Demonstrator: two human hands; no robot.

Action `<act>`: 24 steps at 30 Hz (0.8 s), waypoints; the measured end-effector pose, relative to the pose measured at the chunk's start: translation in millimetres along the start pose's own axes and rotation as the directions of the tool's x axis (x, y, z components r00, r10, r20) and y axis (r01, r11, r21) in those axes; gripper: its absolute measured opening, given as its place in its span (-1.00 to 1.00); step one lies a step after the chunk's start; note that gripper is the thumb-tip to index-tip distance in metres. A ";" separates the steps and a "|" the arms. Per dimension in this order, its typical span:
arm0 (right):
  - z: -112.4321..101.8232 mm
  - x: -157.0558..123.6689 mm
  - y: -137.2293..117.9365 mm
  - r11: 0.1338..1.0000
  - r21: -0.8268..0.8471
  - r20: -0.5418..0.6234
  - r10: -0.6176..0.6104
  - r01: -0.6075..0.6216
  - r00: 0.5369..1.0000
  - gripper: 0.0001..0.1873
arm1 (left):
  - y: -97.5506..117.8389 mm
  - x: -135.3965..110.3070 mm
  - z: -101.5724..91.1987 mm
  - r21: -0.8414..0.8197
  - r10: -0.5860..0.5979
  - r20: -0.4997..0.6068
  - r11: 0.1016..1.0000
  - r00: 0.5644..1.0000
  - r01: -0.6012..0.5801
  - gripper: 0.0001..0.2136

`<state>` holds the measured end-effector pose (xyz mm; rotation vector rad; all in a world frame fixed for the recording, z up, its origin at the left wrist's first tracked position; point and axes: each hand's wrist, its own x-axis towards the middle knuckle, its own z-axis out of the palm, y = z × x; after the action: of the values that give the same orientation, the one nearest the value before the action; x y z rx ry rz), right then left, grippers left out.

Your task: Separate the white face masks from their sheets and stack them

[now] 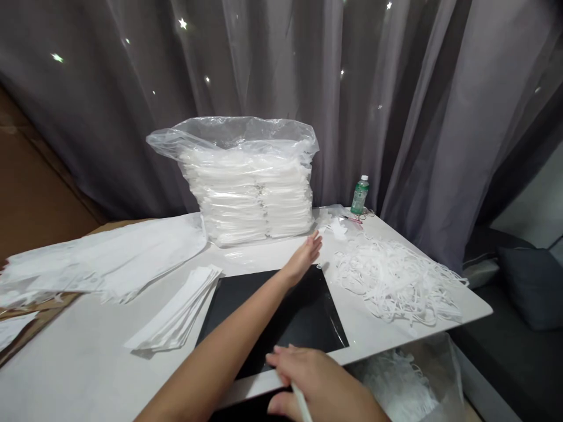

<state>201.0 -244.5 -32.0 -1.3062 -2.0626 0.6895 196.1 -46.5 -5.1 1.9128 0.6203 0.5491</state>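
Note:
Stretched across the black mat [290, 319], my left hand [304, 256] is over its far right corner, fingers extended and nothing seen in them. Beside that hand a tiny pale piece [319, 266] lies at the mat's edge. My right hand [319, 381] is at the near edge of the mat, with a slim white strip [301, 403] between thumb and fingers; its exact kind is unclear. A fanned stack of white folded sheets [176, 310] lies left of the mat. To the right is a tangled heap of white cords [396, 278].
A clear plastic bag of stacked white items [250, 187] stands at the back of the white table [101, 357]. Larger white sheets [114, 252] lie left. A green bottle [360, 195] stands back right. Below the right edge hangs an open clear bag [396, 381] with white material.

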 end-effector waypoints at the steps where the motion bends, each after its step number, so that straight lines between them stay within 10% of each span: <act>1: 8.0 3.8 -3.6 0.998 0.021 0.056 -0.067 0.066 0.996 -0.57 | -2.5 -2.5 -8.6 0.003 -0.019 -0.022 1.000 1.000 0.019 -0.34; 5: 27.8 17.1 -14.6 0.981 0.040 0.190 -0.196 0.192 0.962 -0.47 | -20.8 -39.1 -41.4 0.109 -0.141 -0.070 0.983 0.988 0.148 -0.25; 10: 7.0 -8.8 10.9 0.989 -0.125 0.002 0.082 -0.081 0.997 -0.37 | -27.0 -124.9 -67.4 0.322 -0.226 -0.061 0.918 0.972 0.234 -0.31; 13: -22.2 -51.3 53.0 0.827 -0.268 -0.380 0.381 -0.495 0.843 -0.54 | -25.9 -181.4 -69.9 0.576 -0.232 -0.016 0.793 0.973 0.199 -0.38; 16: -44.9 -84.9 81.8 0.744 -0.282 -0.516 0.414 -0.605 0.750 -0.56 | -24.5 -213.8 -53.1 0.796 -0.262 -0.029 0.577 0.965 0.181 -0.36; 20: -45.8 -75.7 56.7 0.864 -0.173 -0.411 0.372 -0.472 0.832 -0.56 | -18.3 -195.0 -13.4 0.824 -0.160 -0.029 0.556 0.987 0.114 -0.36; 24: -21.2 -32.8 4.7 0.969 -0.079 -0.142 0.223 -0.236 0.964 -0.62 | -15.5 -153.5 4.3 0.540 0.052 0.219 0.825 0.974 -0.166 -0.49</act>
<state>230.2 -270.5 -27.6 -1.6194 -1.8756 0.5907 78.7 -141.6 -36.5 2.5339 0.5832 0.2517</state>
